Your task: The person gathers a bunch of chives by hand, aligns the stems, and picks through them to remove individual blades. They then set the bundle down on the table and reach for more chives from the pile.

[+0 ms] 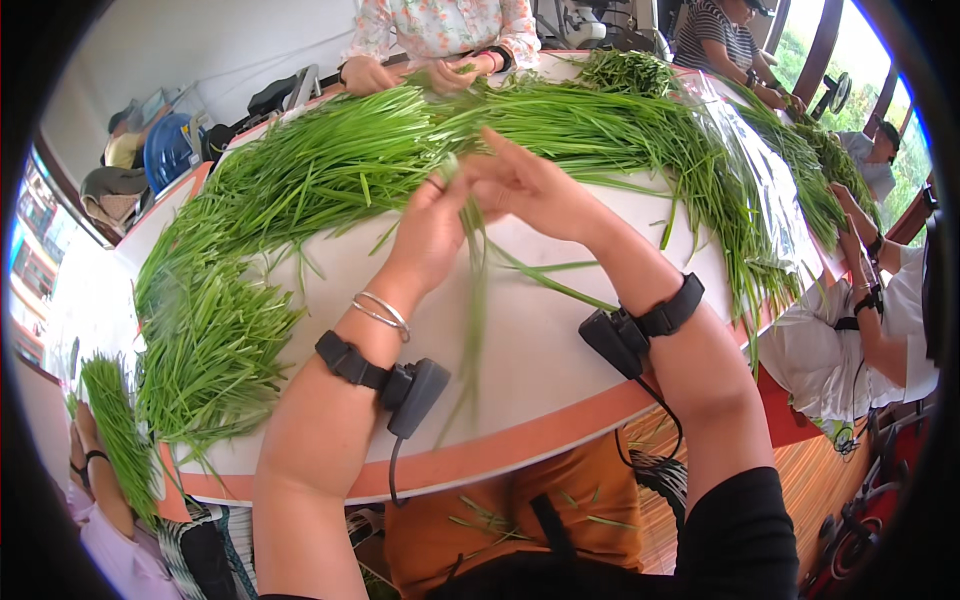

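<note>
My left hand (432, 228) is closed round a small bunch of garlic chives (476, 300), long flat green blades. The pale end pokes up above the thumb, and the blades hang blurred over the white table. One or two blades stray toward my right wrist. Beside that bunch is my right hand (525, 190), its index finger stretched out and the other fingers loosely bent near the left fingertips. It seems to hold nothing, though its inner side is partly hidden. Just beyond both hands lies a large heap of chives (340, 160).
The white table (540, 350) has an orange edge. More chives (215, 360) lie at the left, and another heap (610, 130) extends right beside clear plastic sheeting (765, 180). Across the table a person in a floral shirt (445, 30) handles chives. Other people work at both sides.
</note>
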Motion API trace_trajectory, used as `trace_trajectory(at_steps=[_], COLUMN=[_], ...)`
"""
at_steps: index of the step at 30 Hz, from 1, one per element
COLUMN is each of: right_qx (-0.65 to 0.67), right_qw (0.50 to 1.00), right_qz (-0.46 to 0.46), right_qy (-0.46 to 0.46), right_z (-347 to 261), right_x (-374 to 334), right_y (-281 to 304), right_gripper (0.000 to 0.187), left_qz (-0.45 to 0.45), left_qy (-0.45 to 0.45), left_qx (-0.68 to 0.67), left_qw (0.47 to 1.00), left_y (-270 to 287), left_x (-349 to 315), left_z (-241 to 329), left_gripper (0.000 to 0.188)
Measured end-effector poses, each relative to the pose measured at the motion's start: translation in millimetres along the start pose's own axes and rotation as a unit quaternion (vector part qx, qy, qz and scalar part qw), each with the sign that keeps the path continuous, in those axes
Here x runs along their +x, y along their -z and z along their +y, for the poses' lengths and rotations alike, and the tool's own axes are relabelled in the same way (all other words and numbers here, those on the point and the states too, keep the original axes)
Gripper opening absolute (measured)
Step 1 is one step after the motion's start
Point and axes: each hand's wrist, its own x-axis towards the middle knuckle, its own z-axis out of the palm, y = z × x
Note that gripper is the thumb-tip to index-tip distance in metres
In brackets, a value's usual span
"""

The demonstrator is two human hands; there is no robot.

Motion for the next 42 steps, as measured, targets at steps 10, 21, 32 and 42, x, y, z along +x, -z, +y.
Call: trace_trajectory(at_steps=[10, 21, 32, 42], right_qx=[-0.119, -0.456, -0.522, -0.081], right_qw=[0.978, 0.863, 0.848, 0.996], right_qz=[-0.083, 0.194, 0.092, -0.017], right_qy=[-0.147, -0.098, -0.019, -0.023], right_z=[-11, 19, 20, 6], right_x=[-1, -3, -2, 1], right_y=[5, 76, 58, 17], right_gripper=[0.023, 0.016, 0.012, 0.010], left_qz=[0.096, 0.092, 0.120, 0.124], left_qy=[-0.073, 0.058, 0.115, 0.015], left_qx=[-0.059, -0.093, 0.037, 0.147], left_qw=[0.991, 0.990, 0.985, 0.981], left_y=[-6, 0, -4, -7], left_x=[1, -3, -3, -4], left_z=[2, 7, 3, 5], left_gripper=[0.021, 0.026, 0.011, 0.031])
